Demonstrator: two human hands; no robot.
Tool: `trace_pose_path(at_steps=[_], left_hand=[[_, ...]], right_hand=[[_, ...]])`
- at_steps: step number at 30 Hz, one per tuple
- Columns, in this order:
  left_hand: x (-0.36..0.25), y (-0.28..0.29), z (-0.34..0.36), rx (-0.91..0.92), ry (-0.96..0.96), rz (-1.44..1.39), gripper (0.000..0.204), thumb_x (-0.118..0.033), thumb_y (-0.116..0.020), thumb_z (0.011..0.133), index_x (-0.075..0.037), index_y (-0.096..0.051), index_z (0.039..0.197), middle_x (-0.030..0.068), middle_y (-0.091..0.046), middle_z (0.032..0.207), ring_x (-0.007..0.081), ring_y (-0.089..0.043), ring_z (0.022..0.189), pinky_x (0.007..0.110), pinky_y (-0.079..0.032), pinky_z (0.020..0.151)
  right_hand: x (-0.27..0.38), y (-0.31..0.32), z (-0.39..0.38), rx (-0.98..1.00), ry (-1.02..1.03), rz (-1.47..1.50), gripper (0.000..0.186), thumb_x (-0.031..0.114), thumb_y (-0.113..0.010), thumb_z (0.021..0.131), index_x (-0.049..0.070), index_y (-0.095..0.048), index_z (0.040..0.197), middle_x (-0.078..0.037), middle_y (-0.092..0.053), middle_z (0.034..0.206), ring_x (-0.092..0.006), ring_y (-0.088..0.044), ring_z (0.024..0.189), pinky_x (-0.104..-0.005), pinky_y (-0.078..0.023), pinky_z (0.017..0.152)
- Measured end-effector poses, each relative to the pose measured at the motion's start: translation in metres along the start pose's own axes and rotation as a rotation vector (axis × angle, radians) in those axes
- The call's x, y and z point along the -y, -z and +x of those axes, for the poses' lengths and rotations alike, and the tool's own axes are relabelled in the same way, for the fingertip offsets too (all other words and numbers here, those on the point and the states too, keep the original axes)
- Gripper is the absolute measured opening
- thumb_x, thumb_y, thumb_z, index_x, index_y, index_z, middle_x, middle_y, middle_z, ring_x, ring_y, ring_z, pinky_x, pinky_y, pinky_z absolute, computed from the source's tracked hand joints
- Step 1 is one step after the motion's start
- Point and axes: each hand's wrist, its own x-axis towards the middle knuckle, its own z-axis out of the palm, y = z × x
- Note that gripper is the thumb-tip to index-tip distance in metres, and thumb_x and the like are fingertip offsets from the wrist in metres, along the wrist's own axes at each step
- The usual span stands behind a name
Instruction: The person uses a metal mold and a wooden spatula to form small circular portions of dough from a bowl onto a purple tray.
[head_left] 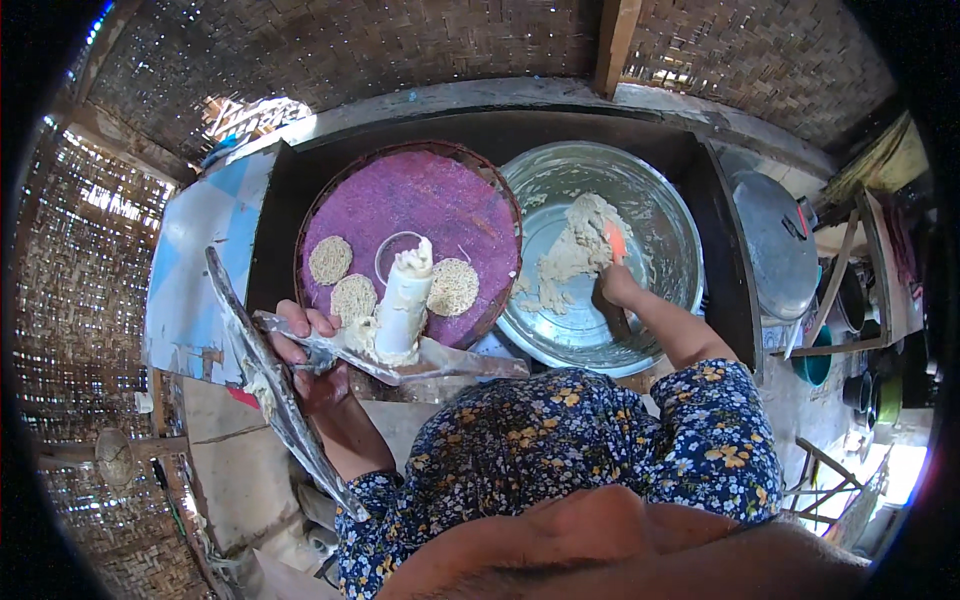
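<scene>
right hand (620, 287) curled round orange scraper (614, 240) | dough (583, 245) in basin (690, 220), forward-left of right hand | white tube (404, 315) nearer left hand (310, 345), long axis pointing forward | left hand gripping wooden handle (460, 363)

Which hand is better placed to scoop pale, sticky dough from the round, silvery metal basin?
Probably the right hand: it holds an orange scraper at the dough in the basin. The left hand, occupied, grips a dough-smeared white cylindrical press.

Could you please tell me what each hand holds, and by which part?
Left hand: the bar bearing the white tube, near its left end. Right hand: the orange tool, by its near end.
</scene>
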Motion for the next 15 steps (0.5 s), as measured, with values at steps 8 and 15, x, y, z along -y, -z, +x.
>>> trace_pose_path(at_steps=[8, 15], left_hand=[[0.004, 0.000, 0.002, 0.045, 0.016, 0.001, 0.023, -0.015, -0.064, 0.071, -0.010, -0.042, 0.075, 0.0071, -0.035, 0.089, 0.0226, -0.048, 0.087, 0.039, -0.043, 0.085], [-0.001, 0.001, 0.008, 0.062, 0.043, 0.048, 0.022, -0.015, -0.066, 0.073, -0.007, -0.046, 0.076, 0.0058, -0.040, 0.089, 0.0211, -0.052, 0.082, 0.038, -0.045, 0.082]], right_hand=[[0.012, 0.010, -0.007, 0.071, -0.025, 0.145, 0.022, 0.019, -0.058, 0.069, 0.000, -0.058, 0.080, -0.020, -0.060, 0.078, -0.0339, -0.059, 0.076, -0.0384, -0.046, 0.068], [-0.001, 0.018, -0.002, 0.161, 0.029, 0.257, 0.017, 0.014, -0.053, 0.074, 0.002, -0.060, 0.084, -0.012, -0.062, 0.066, -0.0221, -0.060, 0.054, -0.0345, -0.048, 0.055]])
